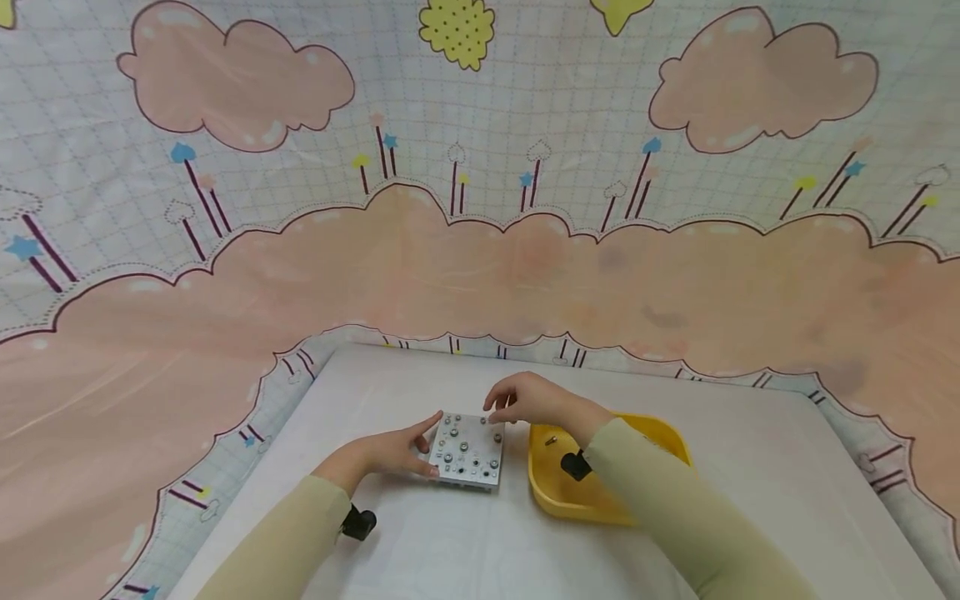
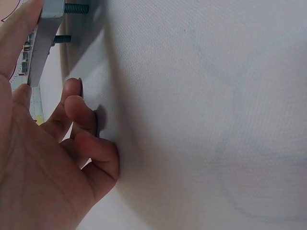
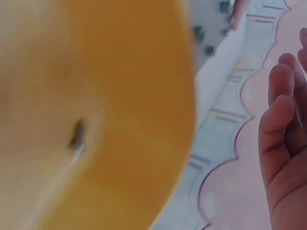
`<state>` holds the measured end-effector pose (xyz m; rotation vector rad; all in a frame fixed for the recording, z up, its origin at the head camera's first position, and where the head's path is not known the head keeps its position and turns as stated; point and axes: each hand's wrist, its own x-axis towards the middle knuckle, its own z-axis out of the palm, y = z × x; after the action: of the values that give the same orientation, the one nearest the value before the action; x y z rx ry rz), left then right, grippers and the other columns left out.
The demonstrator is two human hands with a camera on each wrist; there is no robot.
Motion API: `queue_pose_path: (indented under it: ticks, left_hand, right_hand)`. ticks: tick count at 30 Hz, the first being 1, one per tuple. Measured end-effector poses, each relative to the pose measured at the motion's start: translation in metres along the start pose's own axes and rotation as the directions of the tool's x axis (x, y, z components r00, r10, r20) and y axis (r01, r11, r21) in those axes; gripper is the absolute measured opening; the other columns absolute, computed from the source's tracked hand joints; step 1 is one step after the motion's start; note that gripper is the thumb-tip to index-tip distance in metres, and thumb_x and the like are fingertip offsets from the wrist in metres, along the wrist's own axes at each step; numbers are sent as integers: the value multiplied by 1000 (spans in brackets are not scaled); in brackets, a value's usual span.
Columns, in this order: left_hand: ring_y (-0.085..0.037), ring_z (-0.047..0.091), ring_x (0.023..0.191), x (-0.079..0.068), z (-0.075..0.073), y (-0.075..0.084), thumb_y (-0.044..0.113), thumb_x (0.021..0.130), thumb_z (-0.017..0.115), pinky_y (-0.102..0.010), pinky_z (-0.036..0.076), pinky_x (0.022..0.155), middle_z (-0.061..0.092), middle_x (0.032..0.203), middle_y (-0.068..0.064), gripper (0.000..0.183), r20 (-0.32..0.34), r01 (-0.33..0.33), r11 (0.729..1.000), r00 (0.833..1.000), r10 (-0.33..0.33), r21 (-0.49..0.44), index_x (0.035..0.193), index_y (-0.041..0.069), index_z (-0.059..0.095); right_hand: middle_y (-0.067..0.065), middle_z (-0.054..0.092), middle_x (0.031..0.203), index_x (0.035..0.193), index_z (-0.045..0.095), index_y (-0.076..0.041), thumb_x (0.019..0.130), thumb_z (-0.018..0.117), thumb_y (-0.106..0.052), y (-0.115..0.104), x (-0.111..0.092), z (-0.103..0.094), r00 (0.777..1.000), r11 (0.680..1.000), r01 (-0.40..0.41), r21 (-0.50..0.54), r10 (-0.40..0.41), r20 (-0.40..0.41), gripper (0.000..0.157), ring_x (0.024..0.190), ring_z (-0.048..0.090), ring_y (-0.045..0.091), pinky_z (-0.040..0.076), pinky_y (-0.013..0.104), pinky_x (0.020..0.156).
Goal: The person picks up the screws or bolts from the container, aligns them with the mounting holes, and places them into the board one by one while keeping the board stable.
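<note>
A square silver metal plate lies on the table with several screws in its top. In the left wrist view, threaded screw ends stick out of its underside. My left hand grips the plate's left side between thumb and forefinger, the other fingers curling beside it. Over the plate's far right corner is my right hand, bent fingers pointing down near a screw there. Whether its fingertips pinch that screw cannot be made out. The right wrist view shows part of the right hand, its fingertips partly out of frame.
A yellow tray stands right of the plate, partly under my right forearm. One small screw lies inside it. A white cloth covers the table. Behind rises a patterned curtain with pink clouds.
</note>
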<state>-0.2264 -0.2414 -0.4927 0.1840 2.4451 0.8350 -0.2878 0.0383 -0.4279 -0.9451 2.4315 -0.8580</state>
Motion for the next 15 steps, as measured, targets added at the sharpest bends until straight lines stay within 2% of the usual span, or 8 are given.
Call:
queue_pose_path:
  ticks: [9, 15]
  left_hand:
    - [-23, 47, 107, -1, 0, -1, 43, 74, 86, -52, 34, 101, 52, 114, 1, 111, -3, -13, 1000, 1000, 13, -15, 160, 31, 17]
    - [-22, 47, 106, 0, 0, 0, 44, 75, 85, -50, 34, 101, 52, 113, 3, 110, 0, -26, 1000, 1000, 26, 3, 160, 31, 16]
  right_hand:
    - [2, 68, 84, 100, 75, -18, 89, 76, -20, 41, -49, -7, 997, 996, -72, 49, 74, -27, 11, 77, 62, 21, 50, 30, 66]
    - [-6, 63, 80, 103, 75, -12, 89, 75, -19, 66, -72, -9, 999, 999, -35, -40, 34, -39, 16, 74, 56, 13, 47, 26, 64]
